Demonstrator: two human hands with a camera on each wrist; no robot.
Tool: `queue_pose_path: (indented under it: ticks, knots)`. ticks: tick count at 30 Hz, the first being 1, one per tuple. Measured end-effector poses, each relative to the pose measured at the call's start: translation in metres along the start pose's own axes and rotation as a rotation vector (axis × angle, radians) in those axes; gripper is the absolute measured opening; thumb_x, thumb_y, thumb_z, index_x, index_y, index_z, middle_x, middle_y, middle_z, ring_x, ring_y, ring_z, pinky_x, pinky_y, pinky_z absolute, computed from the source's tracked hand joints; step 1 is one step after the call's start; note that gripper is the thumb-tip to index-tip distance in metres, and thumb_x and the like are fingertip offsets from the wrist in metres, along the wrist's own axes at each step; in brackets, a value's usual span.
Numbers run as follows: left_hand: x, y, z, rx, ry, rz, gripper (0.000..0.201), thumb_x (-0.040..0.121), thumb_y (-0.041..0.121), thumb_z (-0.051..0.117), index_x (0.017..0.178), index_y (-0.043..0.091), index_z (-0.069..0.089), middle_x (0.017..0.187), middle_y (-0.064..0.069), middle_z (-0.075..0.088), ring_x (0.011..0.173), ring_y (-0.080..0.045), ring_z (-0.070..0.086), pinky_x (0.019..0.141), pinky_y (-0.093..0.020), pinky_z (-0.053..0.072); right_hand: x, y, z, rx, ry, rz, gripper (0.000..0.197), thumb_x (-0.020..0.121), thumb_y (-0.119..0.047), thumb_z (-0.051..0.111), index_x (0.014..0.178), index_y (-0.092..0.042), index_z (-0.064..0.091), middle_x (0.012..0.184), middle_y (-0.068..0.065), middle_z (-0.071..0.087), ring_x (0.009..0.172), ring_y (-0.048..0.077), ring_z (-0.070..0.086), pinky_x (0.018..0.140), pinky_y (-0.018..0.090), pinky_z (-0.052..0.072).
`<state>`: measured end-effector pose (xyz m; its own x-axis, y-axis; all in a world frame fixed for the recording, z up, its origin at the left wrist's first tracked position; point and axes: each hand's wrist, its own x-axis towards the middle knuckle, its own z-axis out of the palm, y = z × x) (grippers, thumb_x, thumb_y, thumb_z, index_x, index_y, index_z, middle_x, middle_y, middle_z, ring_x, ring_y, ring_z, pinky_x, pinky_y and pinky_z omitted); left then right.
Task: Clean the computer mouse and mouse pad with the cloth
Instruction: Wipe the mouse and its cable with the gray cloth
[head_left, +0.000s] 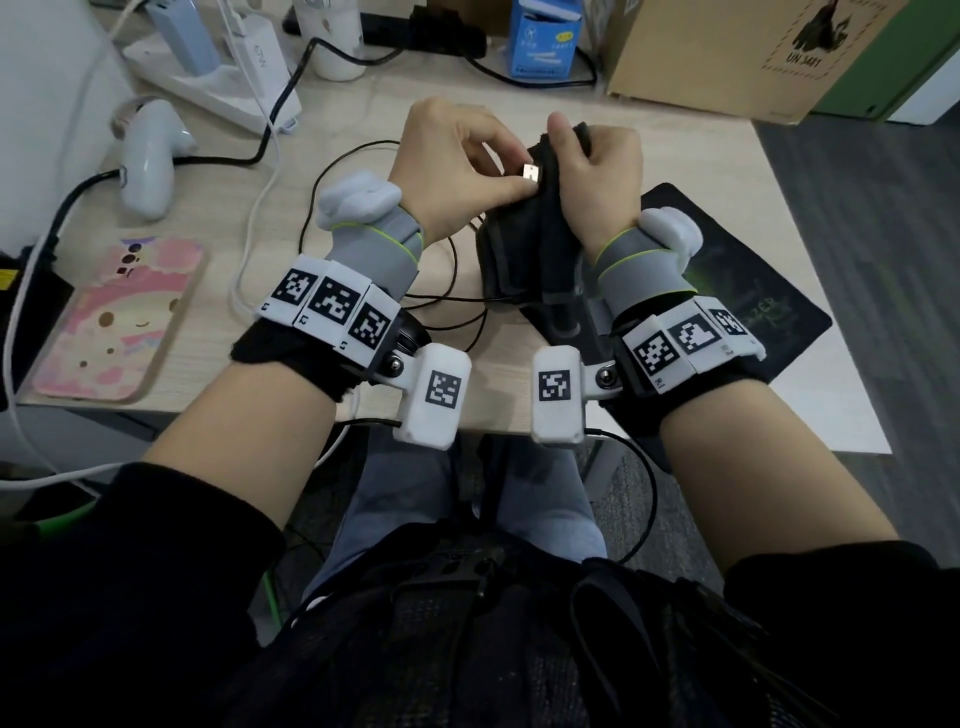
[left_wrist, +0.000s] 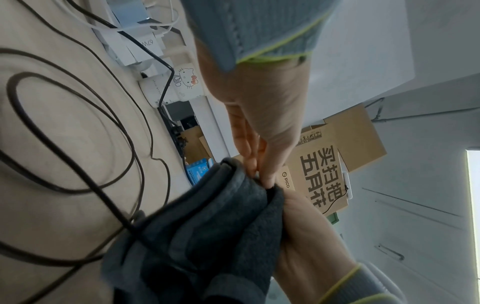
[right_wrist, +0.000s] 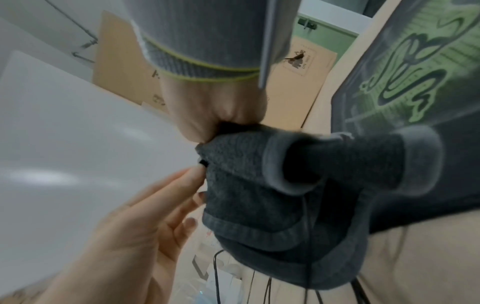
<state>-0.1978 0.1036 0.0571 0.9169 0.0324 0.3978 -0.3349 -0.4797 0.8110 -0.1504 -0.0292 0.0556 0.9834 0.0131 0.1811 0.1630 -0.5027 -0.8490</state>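
At the far left of the desk (head_left: 332, 119) lies a phone (head_left: 111, 325) in a pink cartoon case, face down near the front edge, and behind it a white controller (head_left: 148, 161) lies on its side. Further back a white power strip (head_left: 218, 78) carries chargers, and a white cable and a black cable trail forward from there. A thin black cord (head_left: 332, 208) loops loosely over the wood in front of the person, running toward the two raised hands. The left hand (head_left: 457, 166) is held above the desk with its fingers curled inward, the thumb and forefinger pinching a small silver USB plug (head_left: 530, 173) whose metal end points toward the other hand. Directly against it, the right hand (head_left: 597, 176) is closed in a fist around a dark grey cloth (head_left: 524, 249), thumb up on top, with the plug's tip meeting the bunched fabric; the rest of the cloth hangs down in folds toward the desk between the wrists. The right wrist view shows the same cloth (right_wrist: 285, 185) squeezed out of the fist and drooping in a rolled fold. The mouse itself I cannot make out; something dark sits under the hanging cloth. To the right, the black mouse pad (head_left: 748, 291) with a green design lies flat by the desk's right edge, partly hidden by the right wrist. Behind it stands a cardboard box (head_left: 727, 52), with a small blue carton (head_left: 543, 39) to its left.
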Motion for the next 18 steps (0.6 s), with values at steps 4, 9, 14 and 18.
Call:
queue_pose_path:
  ticks: [4, 9, 14, 18]
  knots:
    - [-0.002, -0.003, -0.003, -0.006, 0.001, -0.026, 0.013, 0.066, 0.014, 0.076, 0.079, 0.015, 0.072, 0.071, 0.004, 0.065, 0.060, -0.013, 0.063, 0.053, -0.020, 0.049, -0.003, 0.004, -0.007, 0.228, -0.098, 0.106, 0.045, 0.094, -0.033, 0.053, 0.056, -0.014, 0.039, 0.060, 0.004, 0.035, 0.060, 0.013, 0.034, 0.058, 0.028, 0.030]
    - [0.001, -0.005, -0.005, 0.008, 0.031, -0.012, 0.009, 0.067, 0.011, 0.073, 0.075, 0.011, 0.072, 0.067, 0.008, 0.062, 0.058, -0.009, 0.059, 0.053, -0.013, 0.041, -0.007, 0.001, -0.017, 0.388, -0.334, 0.111, 0.034, 0.087, -0.037, 0.060, 0.082, -0.004, 0.064, 0.077, 0.016, 0.058, 0.073, 0.022, 0.056, 0.071, 0.033, 0.047]
    - [0.006, -0.007, -0.002, 0.074, 0.074, 0.120, 0.012, 0.061, 0.006, 0.060, 0.067, 0.001, 0.069, 0.072, -0.018, 0.068, 0.058, -0.026, 0.062, 0.054, -0.033, 0.048, -0.011, -0.001, -0.019, 0.356, -0.449, 0.083, 0.024, 0.091, -0.023, 0.061, 0.072, -0.009, 0.066, 0.060, -0.001, 0.064, 0.061, 0.012, 0.059, 0.063, 0.024, 0.050]
    - [0.005, -0.011, 0.003, 0.081, 0.079, 0.159, 0.009, 0.061, 0.005, 0.062, 0.064, 0.000, 0.068, 0.072, -0.019, 0.067, 0.060, -0.033, 0.063, 0.055, -0.040, 0.049, -0.009, 0.000, -0.010, 0.289, -0.309, 0.055, 0.029, 0.084, -0.028, 0.063, 0.067, -0.005, 0.057, 0.059, 0.006, 0.047, 0.058, 0.015, 0.042, 0.054, 0.027, 0.036]
